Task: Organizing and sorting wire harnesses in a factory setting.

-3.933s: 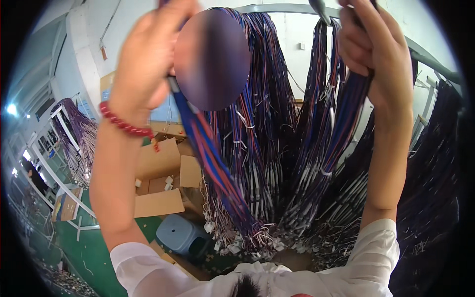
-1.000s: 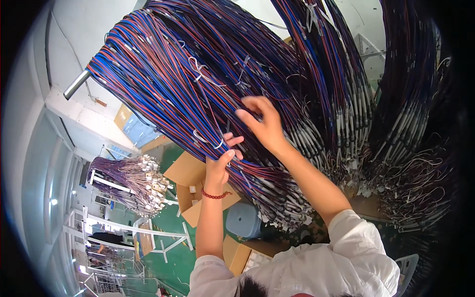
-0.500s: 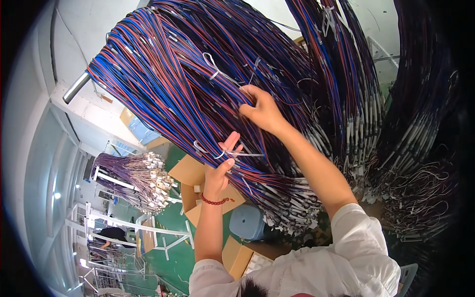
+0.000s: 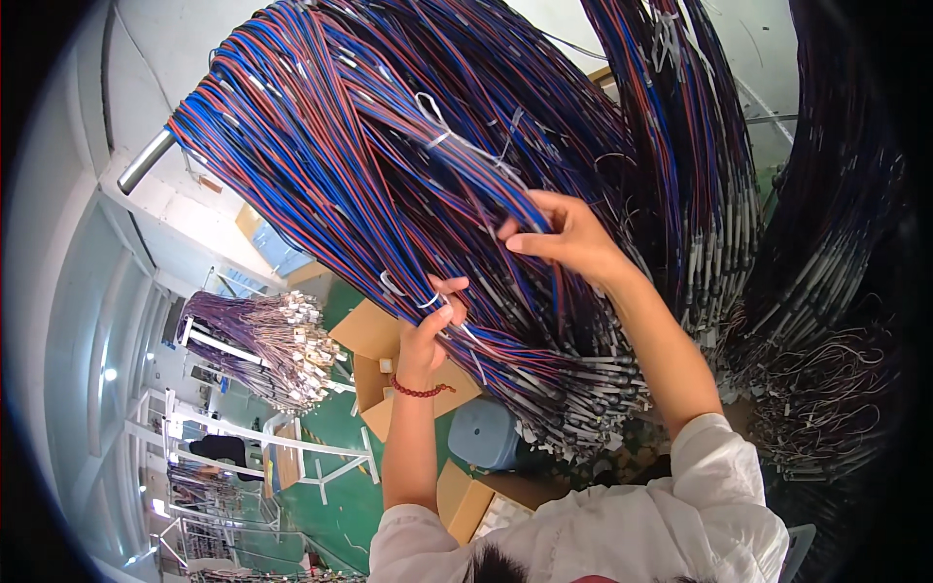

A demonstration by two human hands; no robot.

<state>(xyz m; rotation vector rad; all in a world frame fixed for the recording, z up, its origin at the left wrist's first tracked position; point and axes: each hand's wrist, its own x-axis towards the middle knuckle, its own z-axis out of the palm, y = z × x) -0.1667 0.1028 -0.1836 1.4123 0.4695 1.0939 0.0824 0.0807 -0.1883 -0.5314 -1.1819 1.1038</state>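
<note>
A thick mass of blue, red and black wires [image 4: 292, 146] hangs over a metal bar [image 4: 148, 163] and slopes down to the right. My left hand [image 4: 428, 325], with a red bead bracelet at the wrist, curls round a bundle at the lower left edge, beside a white cable tie [image 4: 430, 299]. Farther right, my right hand [image 4: 578, 238] closes thumb and fingers round another wire bundle [image 4: 486, 165], lifted a little from the mass. A second white tie [image 4: 439, 136] circles that bundle above the hand. White-sleeved wire ends [image 4: 583, 389] gather at the bottom.
More hanging wire bundles [image 4: 680, 175] are on the right. Below are an open cardboard box [image 4: 364, 335], a blue-grey stool [image 4: 483, 432] and another carton [image 4: 466, 500]. White racks [image 4: 292, 442] and a wire rack with pale connectors [image 4: 292, 340] stand at left, over a green floor.
My right hand has moved right and slightly down, drawing its bundle that way. My left hand's fingers, stretched out before, now curl round the lower bundle.
</note>
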